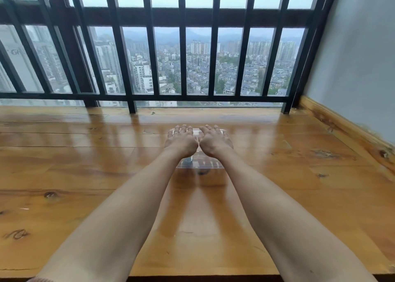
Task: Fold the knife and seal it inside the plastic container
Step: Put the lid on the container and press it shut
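A clear plastic container (199, 163) lies on the glossy wooden platform (85, 164), mostly hidden under both palms. My left hand (181, 141), with a ring on one finger, rests flat on the container's left half, fingers spread towards its far edge. My right hand (214, 140) lies flat on the right half, thumb beside the left thumb. A small dark shape (188, 161) shows through the plastic near the container's near edge; I cannot tell if it is the knife. Neither hand grips anything.
Dark metal railing bars (183, 57) with glass stand just beyond the platform's far edge, a city view behind them. A grey wall (363, 57) with a wooden skirting board (346, 127) closes the right side. The platform's near edge runs along the bottom.
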The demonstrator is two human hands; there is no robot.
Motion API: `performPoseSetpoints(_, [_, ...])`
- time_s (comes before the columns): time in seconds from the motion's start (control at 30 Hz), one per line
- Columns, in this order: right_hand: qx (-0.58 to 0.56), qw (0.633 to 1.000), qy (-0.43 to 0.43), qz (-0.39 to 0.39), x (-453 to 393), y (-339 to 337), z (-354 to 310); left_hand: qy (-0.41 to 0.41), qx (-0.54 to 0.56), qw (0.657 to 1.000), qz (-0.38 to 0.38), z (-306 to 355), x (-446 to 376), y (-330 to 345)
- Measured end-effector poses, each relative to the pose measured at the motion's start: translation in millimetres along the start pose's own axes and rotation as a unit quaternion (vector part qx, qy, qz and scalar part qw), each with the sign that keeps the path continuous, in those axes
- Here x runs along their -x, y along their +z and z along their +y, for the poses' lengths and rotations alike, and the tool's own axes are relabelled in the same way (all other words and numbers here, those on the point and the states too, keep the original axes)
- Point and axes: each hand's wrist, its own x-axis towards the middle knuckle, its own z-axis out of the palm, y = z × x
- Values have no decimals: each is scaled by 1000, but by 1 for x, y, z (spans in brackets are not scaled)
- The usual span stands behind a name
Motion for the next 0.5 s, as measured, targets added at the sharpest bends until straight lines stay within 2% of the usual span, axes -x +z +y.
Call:
performPoseSetpoints(0.37, [-18, 1000, -14, 14, -10, 0, 2, -9, 22, 1000, -3, 0, -11, 0])
performPoseSetpoints(0.5, [-57, 998, -10, 36, -11, -9, 3, -2, 101, 993, 67, -1, -9, -8])
